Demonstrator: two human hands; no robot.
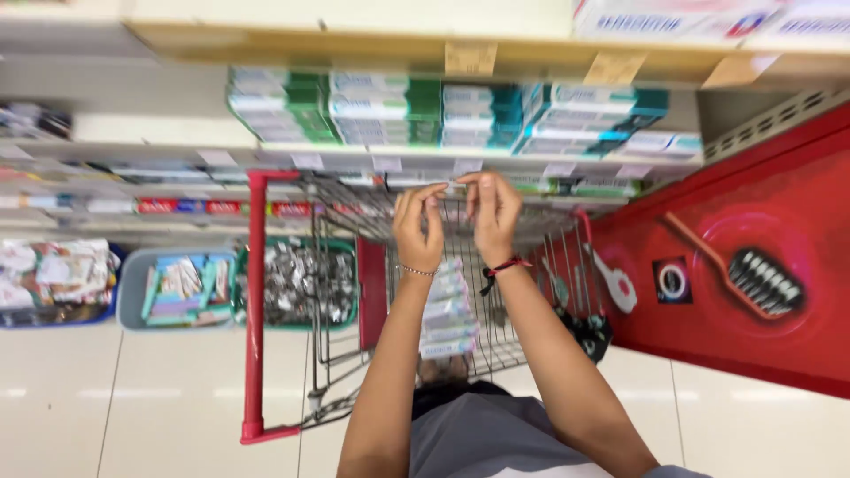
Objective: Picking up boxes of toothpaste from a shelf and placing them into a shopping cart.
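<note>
My left hand [418,228] and my right hand [494,212] are raised side by side over a wire shopping cart [524,347], palms facing me. Their bent fingertips almost meet in the middle. The picture is blurred and I cannot tell whether anything small is pinched between them. A thin bead bracelet sits on my left wrist and a red and black cord on my right. Below my hands, inside the cart, lies a stack of pale long boxes [448,312]. The cart's red handle bar [256,301] is to the left.
Shelves ahead carry rows of green and teal long boxes [381,108]. On the floor stand a grey bin [131,292], a green bin of silvery packets [301,283] and a blue bin [53,281]. A red display panel [753,301] is on the right.
</note>
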